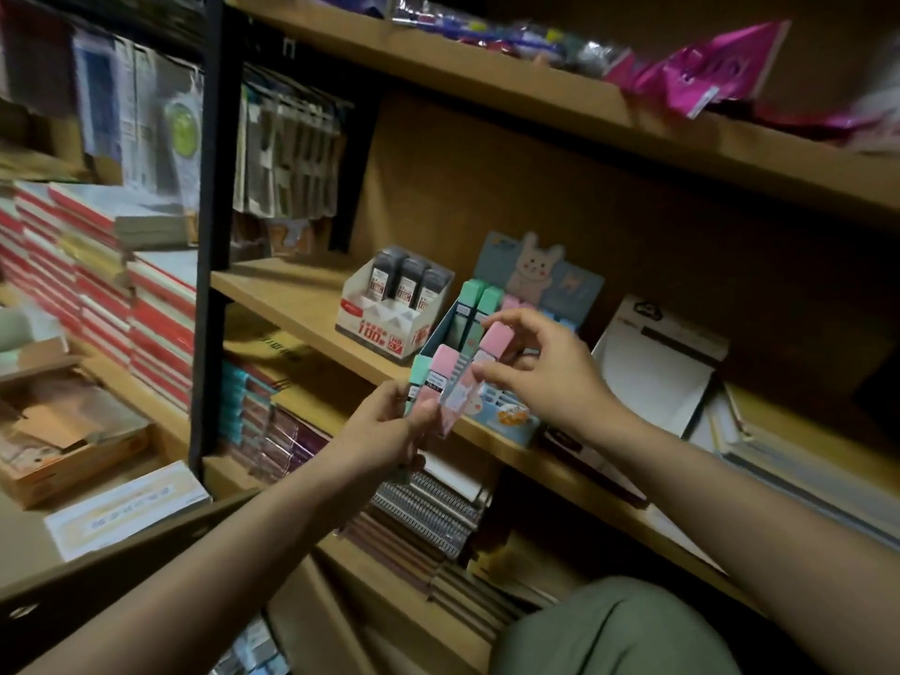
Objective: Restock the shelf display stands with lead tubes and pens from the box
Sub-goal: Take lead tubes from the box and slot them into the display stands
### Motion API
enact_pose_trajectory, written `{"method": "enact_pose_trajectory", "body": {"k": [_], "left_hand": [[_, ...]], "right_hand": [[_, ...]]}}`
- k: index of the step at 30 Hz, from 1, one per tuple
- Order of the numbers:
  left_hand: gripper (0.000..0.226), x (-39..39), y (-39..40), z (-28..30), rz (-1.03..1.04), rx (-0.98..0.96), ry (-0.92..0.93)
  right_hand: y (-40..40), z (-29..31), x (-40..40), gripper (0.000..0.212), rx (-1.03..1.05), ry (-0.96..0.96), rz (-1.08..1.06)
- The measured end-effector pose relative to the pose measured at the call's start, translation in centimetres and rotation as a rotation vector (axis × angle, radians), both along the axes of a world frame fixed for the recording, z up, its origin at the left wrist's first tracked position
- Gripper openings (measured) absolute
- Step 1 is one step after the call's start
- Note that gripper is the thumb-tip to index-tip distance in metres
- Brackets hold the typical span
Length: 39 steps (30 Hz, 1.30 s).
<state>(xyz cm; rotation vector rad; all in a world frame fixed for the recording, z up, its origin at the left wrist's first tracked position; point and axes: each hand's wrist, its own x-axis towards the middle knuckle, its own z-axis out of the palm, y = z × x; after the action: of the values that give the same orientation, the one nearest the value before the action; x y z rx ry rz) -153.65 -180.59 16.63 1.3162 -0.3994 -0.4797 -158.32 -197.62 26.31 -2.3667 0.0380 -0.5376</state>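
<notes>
Now left hand grips pastel lead tubes; right hand fingers pinch pink tube.

The left hand covers the lower ends of the pastel lead tubes, so their count stays unclear (three caps show). Print on the white display box is too small to read. The hanging packets and top-shelf bags are blurred.
</notes>
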Motion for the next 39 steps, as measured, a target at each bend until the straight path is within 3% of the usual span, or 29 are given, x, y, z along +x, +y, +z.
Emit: {"method": "enact_pose_trajectory", "body": {"k": [4, 7, 10, 17, 29, 34, 39], "left_hand": [[0.023, 0.9, -0.2, 0.8, 0.043, -0.066, 0.112], [0.021, 1.9, 0.1, 0.4, 0.059, -0.054, 0.19], [0.021, 2.4, 0.0, -0.3, 0.08, -0.059, 0.238], [0.024, 2.5, -0.7, -1.4, -0.011, -0.128, 0.252], [0.023, 3.0, -1.0, -2.1, 0.015, -0.146, 0.278], [0.022, 3.1, -0.9, -2.2, 0.028, -0.134, 0.29], [0.024, 3.3, -0.5, -2.1, 0.034, -0.135, 0.231]], "right_hand": [[-3.0, 3.8, 1.7, 0.034, -0.073, -0.085, -0.082], [-4.9, 5.4, 2.8, 0.027, -0.33, -0.171, -0.173], [-5.8, 4.6, 4.4, 0.03, -0.452, -0.13, -0.2], [-7.0, 2.2, 6.9, 0.04, -0.473, -0.083, -0.298], [-7.0, 0.8, 7.4, 0.039, -0.378, -0.142, -0.29], [-7.1, -0.1, 7.2, 0.029, -0.383, -0.094, -0.288], [-7.1, -0.7, 7.1, 0.023, -0.481, -0.162, -0.301]]}}
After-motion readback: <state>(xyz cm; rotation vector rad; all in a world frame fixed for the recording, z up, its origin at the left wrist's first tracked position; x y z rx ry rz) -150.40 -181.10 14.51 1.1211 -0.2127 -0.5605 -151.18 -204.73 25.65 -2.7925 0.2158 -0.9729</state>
